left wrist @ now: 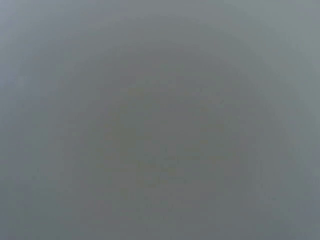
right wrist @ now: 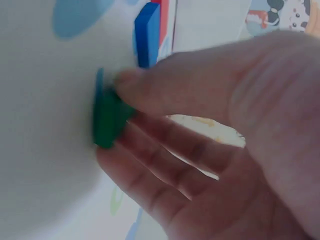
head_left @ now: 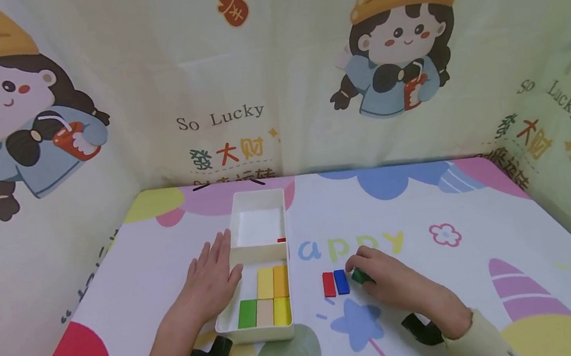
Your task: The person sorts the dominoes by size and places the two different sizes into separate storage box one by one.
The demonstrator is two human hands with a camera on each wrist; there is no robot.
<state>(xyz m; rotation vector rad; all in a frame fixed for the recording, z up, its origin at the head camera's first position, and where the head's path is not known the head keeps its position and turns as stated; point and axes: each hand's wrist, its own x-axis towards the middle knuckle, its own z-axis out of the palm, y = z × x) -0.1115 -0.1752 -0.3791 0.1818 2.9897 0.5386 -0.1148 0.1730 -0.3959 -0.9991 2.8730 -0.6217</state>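
My right hand (head_left: 391, 275) pinches a dark green block (right wrist: 105, 122) between thumb and fingers, close over the table. Just left of it, a blue block (head_left: 342, 282) and a red block (head_left: 329, 284) lie side by side on the tabletop. With fingers stretched out, my left hand (head_left: 208, 288) rests along the left side of a long white box (head_left: 262, 334). Inside the box's near compartment sit several blocks, among them a light green block (head_left: 247, 314), a beige block (head_left: 265, 313) and a yellow block (head_left: 282, 311). The left wrist view is only a grey blur.
The far compartment (head_left: 259, 226) of the box holds a small red piece (head_left: 282, 240) in its near right corner. A printed cloth (head_left: 440, 301) covers the table. Patterned curtains (head_left: 300, 81) stand behind it and at both sides.
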